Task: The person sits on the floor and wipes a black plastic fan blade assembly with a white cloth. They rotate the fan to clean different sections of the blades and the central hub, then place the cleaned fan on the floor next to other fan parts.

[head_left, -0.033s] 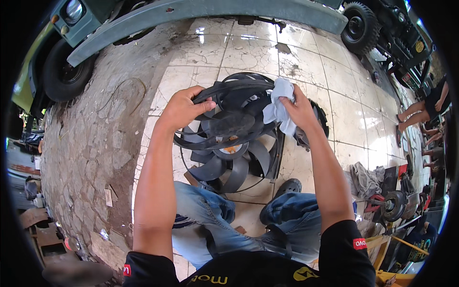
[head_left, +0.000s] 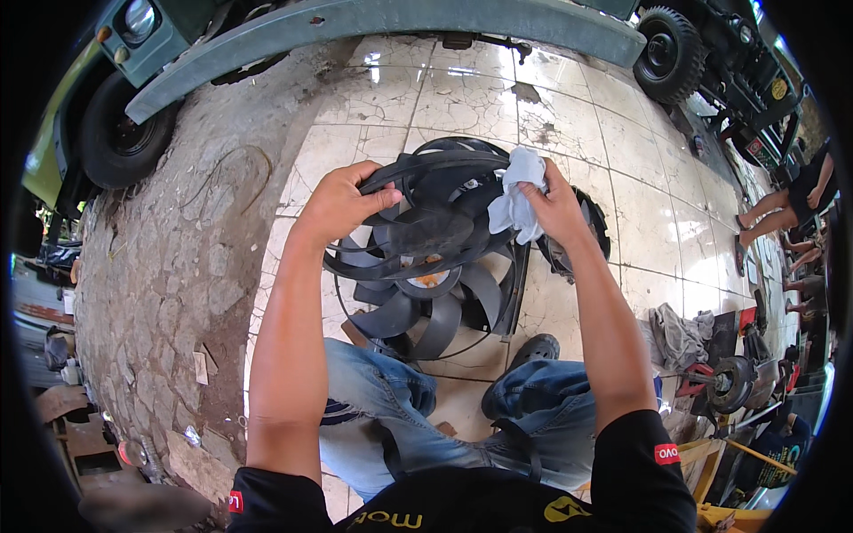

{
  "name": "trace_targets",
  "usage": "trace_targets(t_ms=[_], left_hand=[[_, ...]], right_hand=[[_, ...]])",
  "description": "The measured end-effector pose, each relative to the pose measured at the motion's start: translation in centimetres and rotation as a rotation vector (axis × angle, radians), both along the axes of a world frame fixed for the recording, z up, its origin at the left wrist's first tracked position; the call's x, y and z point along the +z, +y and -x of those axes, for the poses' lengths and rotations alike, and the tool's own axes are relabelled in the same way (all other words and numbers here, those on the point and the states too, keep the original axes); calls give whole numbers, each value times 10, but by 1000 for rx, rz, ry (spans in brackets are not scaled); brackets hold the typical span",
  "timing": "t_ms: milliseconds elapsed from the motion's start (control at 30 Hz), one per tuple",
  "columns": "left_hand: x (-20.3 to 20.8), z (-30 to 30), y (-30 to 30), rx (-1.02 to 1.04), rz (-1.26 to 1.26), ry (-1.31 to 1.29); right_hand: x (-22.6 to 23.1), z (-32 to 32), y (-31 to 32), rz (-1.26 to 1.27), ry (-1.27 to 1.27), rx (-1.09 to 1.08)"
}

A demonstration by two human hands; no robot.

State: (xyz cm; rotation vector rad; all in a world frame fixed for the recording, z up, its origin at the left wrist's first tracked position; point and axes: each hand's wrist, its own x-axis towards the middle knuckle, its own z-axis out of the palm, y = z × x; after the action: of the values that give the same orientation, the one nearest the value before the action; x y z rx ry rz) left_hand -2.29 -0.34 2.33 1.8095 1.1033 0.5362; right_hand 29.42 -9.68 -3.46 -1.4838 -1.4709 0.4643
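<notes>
My left hand [head_left: 345,206] is closed around the rim of a black plastic radiator fan [head_left: 431,229], thumb on the near side. The fan is raised and tilted in front of me. In my right hand [head_left: 555,202] is a crumpled pale blue-white cloth [head_left: 517,191], pressed against the right side of the fan's rim. Beneath it lies a second black fan [head_left: 437,330] with broad curved blades and an orange-brown stained hub, partly hidden by the raised one. Another dark round part [head_left: 593,233] sits on the floor just beyond my right wrist.
White cracked tiles [head_left: 569,115] lie under the fans, with rough stone paving [head_left: 160,302] to the left. A grey vehicle bumper [head_left: 382,27] spans the far side. At right are a grey rag [head_left: 680,336], mechanical parts [head_left: 733,382] and other people's legs [head_left: 771,213].
</notes>
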Motion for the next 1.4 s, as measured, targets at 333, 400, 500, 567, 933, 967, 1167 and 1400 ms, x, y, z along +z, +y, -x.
trace_targets(t_ms=[333,400,500,567,933,967,1167,1400], left_hand=[[7,5,-5,-12,-204,101],[4,7,-2,4,-208,52],[5,9,3,7,-169,-13],[5,6,3,17,-166,-13],[-2,-3,-1,56,-326,91],[-4,-1,-1,76,-304,53],[-9,25,0,103,-267,-70],[-14,25,-1,52,-188,-145]], right_hand=[[54,69,18,0,-116,225],[39,56,20,-43,-166,192],[3,15,9,129,-24,-29],[-5,7,1,151,26,-62],[12,41,18,-83,-47,49],[-2,24,7,134,211,-40],[-29,-29,-32,-54,1563,22],[-35,-54,-33,-145,1430,385]])
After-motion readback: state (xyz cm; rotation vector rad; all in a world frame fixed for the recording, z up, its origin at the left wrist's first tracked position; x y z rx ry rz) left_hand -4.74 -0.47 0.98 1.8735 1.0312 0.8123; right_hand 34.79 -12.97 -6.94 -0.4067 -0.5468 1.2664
